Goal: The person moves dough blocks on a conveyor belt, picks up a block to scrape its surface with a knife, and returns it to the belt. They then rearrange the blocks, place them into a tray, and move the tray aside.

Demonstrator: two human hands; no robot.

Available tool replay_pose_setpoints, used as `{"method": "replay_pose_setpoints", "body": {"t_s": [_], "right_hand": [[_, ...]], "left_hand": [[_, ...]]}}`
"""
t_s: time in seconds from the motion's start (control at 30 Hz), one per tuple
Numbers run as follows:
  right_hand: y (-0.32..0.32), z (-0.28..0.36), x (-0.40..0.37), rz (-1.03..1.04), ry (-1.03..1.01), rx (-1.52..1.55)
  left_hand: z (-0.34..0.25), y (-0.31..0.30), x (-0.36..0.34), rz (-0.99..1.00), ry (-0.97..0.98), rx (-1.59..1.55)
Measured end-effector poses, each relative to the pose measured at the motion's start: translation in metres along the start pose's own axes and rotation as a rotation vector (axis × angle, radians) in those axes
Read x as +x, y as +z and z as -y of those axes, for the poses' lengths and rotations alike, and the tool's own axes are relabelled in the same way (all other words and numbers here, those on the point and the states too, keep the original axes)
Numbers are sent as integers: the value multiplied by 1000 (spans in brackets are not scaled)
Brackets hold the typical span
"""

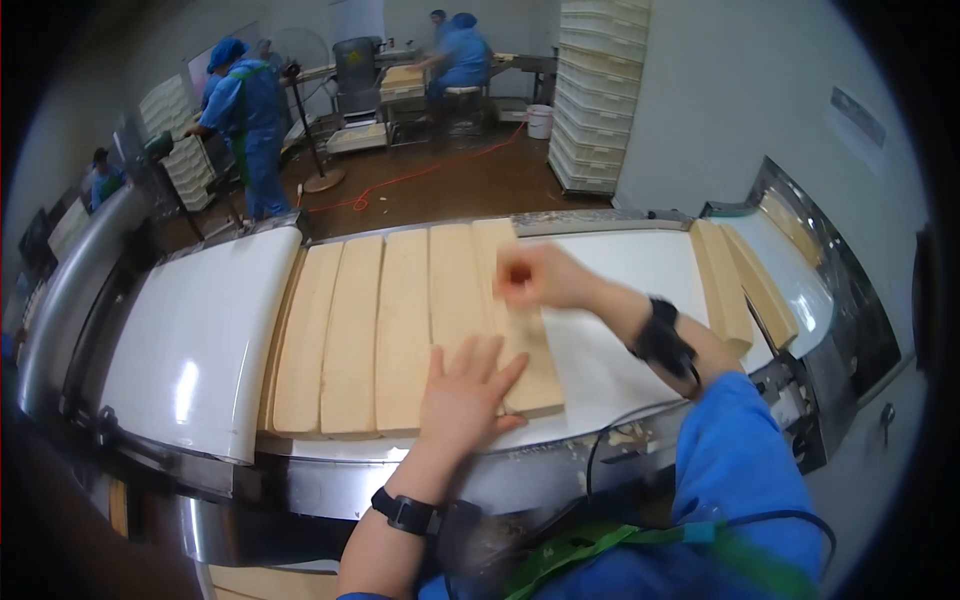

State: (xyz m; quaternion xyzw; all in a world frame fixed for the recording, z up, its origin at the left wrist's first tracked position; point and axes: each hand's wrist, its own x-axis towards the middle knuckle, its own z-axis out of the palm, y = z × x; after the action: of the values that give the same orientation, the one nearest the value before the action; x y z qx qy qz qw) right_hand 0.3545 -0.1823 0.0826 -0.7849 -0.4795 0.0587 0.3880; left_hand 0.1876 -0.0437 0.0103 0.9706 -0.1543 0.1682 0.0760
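On the row of pale slabs [352,330], the left hand [466,392] lies flat, spread wide, gripping nothing. Near the right end, the right hand [545,277] is curled and blurry; I can't tell if it holds anything. The slabs hide part of the white belt [625,355].

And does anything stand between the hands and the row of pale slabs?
Nothing visible does: the left hand is spread over the row of pale slabs, and the right hand, blurred, is over its rightmost slab, with no object in between.
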Motion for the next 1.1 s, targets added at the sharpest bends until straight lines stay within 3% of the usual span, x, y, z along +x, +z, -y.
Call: {"method": "replay_pose_setpoints", "body": {"t_s": [0.03, 0.13, 0.17, 0.27, 0.37, 0.4, 0.47, 0.53, 0.6, 0.77, 0.87, 0.9, 0.97, 1.0, 1.03, 1.1], "right_hand": [[3, 24, -35, 147, -144, 1], [24, 81, -135, 461, -59, 47], [30, 83, -160, 556, -62, -142], [11, 46, -199, 181, -330, -332], [-36, -18, -233, -425, 47, -489], [-61, -43, -241, -373, 273, -669], [-82, -59, -262, -483, 713, -924], [-96, -63, -274, -505, 949, -879], [-100, -79, -278, -455, 1104, -651], [-98, -81, -264, -531, 1231, -680], [-114, -103, -286, -662, 853, -253], [-106, -112, -289, -806, 633, 94], [-92, -66, -289, -846, 494, 930], [-85, -47, -281, -827, 395, 1342], [-74, -45, -270, -703, 328, 1441], [-50, -42, -239, -432, 193, 1640]], "left_hand": [[0, -4, 0, 44, -8, 12], [7, 7, -3, 71, -11, 91], [7, 7, -4, 75, -28, 97], [-3, 0, -6, 87, -125, 127], [-13, -3, -11, 150, -244, 166], [-14, -2, -16, 140, -289, 172], [-23, -5, -23, 170, -328, 149], [-28, -6, -31, 177, -374, 139], [-31, -8, -37, 177, -377, 119], [-25, 5, -56, 71, -323, 116], [-26, -7, -54, 154, -346, 119], [-27, -15, -50, 175, -334, 105], [-16, -18, -46, 91, -330, 126], [-8, -16, -44, 48, -331, 134], [9, -10, -46, -40, -370, 203], [43, -1, -57, -358, -670, 136]]}}
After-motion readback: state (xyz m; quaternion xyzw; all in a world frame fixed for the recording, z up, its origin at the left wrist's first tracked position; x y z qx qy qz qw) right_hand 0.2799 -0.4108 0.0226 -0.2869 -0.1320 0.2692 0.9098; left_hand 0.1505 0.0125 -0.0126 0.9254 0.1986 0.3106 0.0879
